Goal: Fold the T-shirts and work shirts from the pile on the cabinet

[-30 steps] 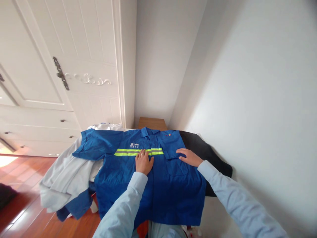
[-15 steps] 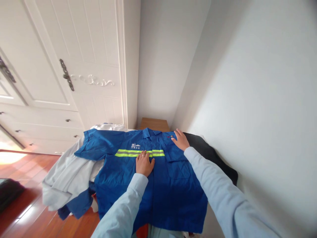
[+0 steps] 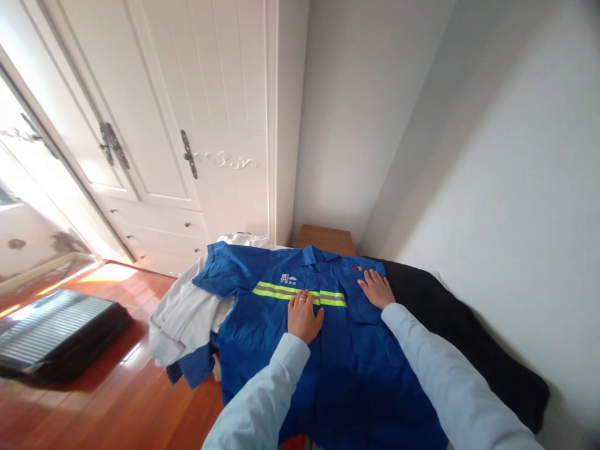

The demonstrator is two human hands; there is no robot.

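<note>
Over a blue collared cloth shirt (image 3: 337,369), spread at near centre, extends both pale-blue-sleeved arms (image 3: 265,394). Rests open left hand (image 3: 304,319) palm-down, fingertips on a yellow-and-grey stripe (image 3: 272,290); lays open right hand (image 3: 377,290) flat farther right, beside a small red emblem (image 3: 354,267).

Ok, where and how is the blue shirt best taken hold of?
Probably by the outstretched sleeve's outer end, the left hand coming from the left: the sleeve sticks out from the blue shirt's body, over the white garment, with neither hand on it.
</note>
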